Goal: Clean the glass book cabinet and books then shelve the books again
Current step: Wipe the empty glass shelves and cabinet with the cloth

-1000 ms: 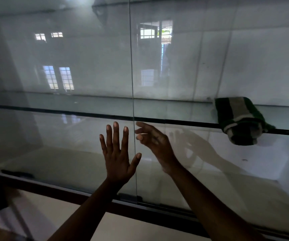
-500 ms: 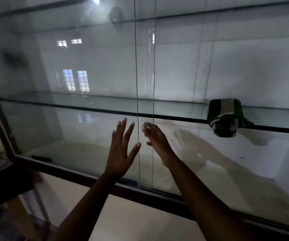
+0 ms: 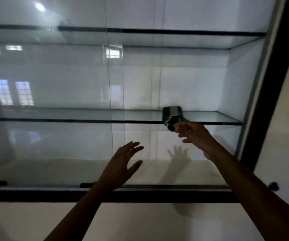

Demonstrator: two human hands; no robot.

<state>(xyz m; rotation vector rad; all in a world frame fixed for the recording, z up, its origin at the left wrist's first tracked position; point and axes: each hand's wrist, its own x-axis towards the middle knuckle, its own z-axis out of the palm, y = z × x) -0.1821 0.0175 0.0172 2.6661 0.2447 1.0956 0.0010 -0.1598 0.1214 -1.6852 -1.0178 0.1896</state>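
The glass book cabinet (image 3: pixel 269 94) fills the view: a dark frame round pale walls, with two glass shelves whose front edges show as dark lines. On the middle shelf (image 3: pixel 218 119), towards the right, lies a folded cloth (image 3: pixel 172 113), dark green with a pale grey-white stripe along it. Its near end droops a little over the shelf's front edge. The upper shelf (image 3: pixel 192 33) runs across near the top of the view.

The cabinet's glass looks hazy and grey. The left pane (image 3: pixel 53 136) carries bright reflections of windows (image 3: pixel 13 92), and upright pane edges stand near the middle. The cabinet floor (image 3: pixel 36 169) is pale and catches the shadow of a spread hand (image 3: pixel 178 154).

The right hand (image 3: pixel 195 134) reaches up to the cloth's drooping end. Its upper fingers (image 3: pixel 177 126) meet the edge of the fabric, while the lower fingers stretch out loosely below. Whether the fabric is pinched or only touched cannot be told, as the hand is blurred there.

The left hand (image 3: pixel 121 166) is held up in front of the lower compartment, left of the right hand and well apart from it. Its fingers are straight and slightly spread, its thumb is out to the side, and it holds nothing. Whether the palm touches the glass cannot be told.

A pale wall (image 3: pixel 140 221) lies below the frame.
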